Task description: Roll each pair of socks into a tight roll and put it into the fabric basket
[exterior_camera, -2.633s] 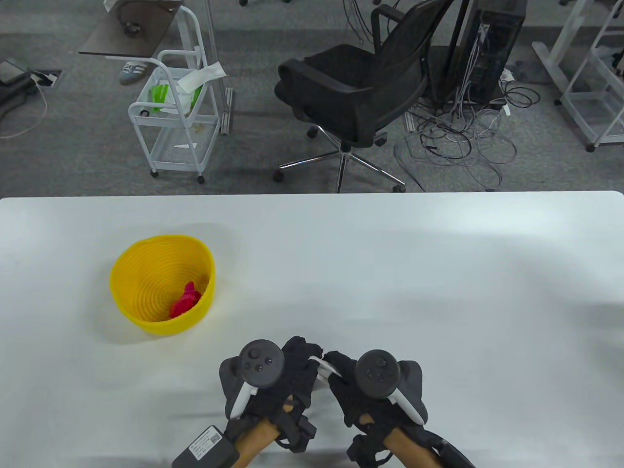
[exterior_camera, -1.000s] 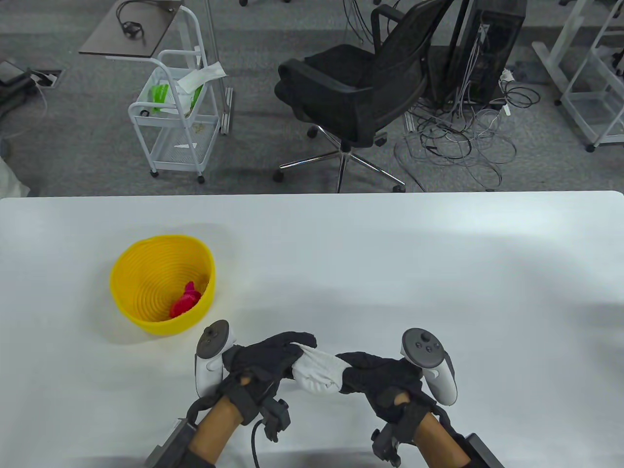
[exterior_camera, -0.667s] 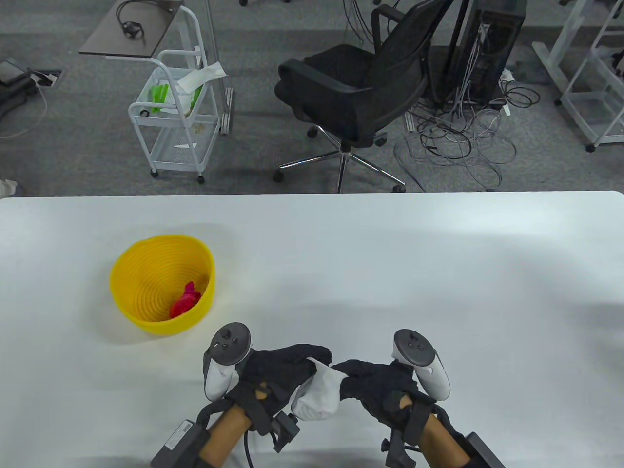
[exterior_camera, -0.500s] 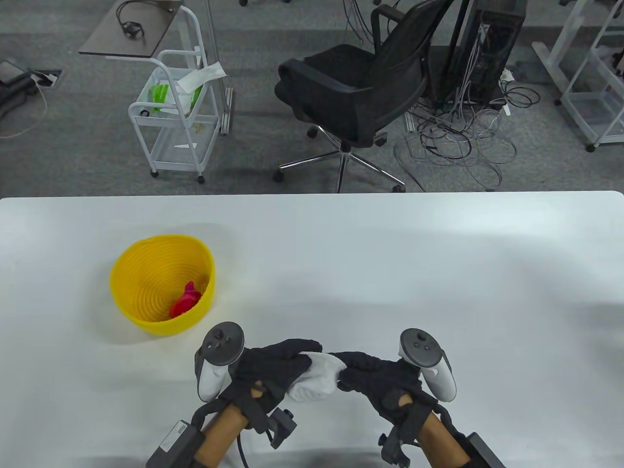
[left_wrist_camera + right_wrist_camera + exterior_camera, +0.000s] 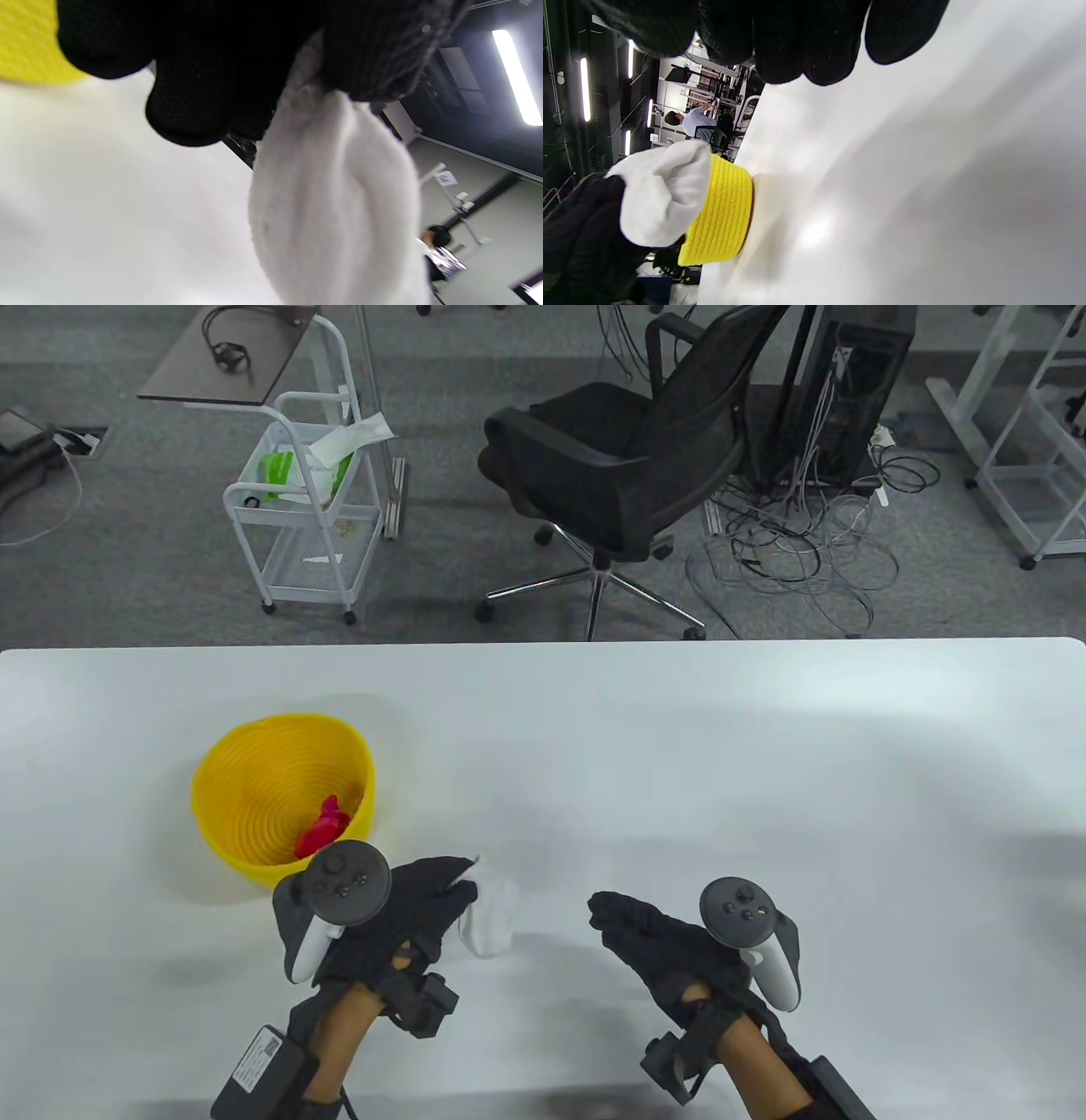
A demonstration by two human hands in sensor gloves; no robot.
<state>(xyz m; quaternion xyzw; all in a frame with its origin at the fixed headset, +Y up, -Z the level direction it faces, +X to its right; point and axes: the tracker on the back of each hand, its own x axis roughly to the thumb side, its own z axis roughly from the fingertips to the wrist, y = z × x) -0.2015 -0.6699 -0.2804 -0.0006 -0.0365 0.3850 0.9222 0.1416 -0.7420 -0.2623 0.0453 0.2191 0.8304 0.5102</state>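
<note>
My left hand [image 5: 441, 891] grips a white sock roll [image 5: 490, 918] and holds it above the table, just right of the yellow fabric basket [image 5: 222, 780]. The left wrist view shows the white sock roll [image 5: 335, 203] bulging out below my curled fingers [image 5: 191, 106]. A red sock roll [image 5: 322, 831] lies inside the basket. My right hand [image 5: 624, 920] hovers over the table with relaxed fingers and holds nothing. From the right wrist view, the white sock roll [image 5: 664, 197] sits in the left glove in front of the yellow basket [image 5: 723, 212].
The white table [image 5: 679, 763] spreads wide to the right and behind the hands. Beyond its far edge stand a black office chair [image 5: 619, 466], a white wire cart [image 5: 305, 509] and tangled cables [image 5: 806, 551] on the floor.
Both hands were working the white sock together. The right hand has let go and drawn back right, while the left hand carried the roll left towards the basket.
</note>
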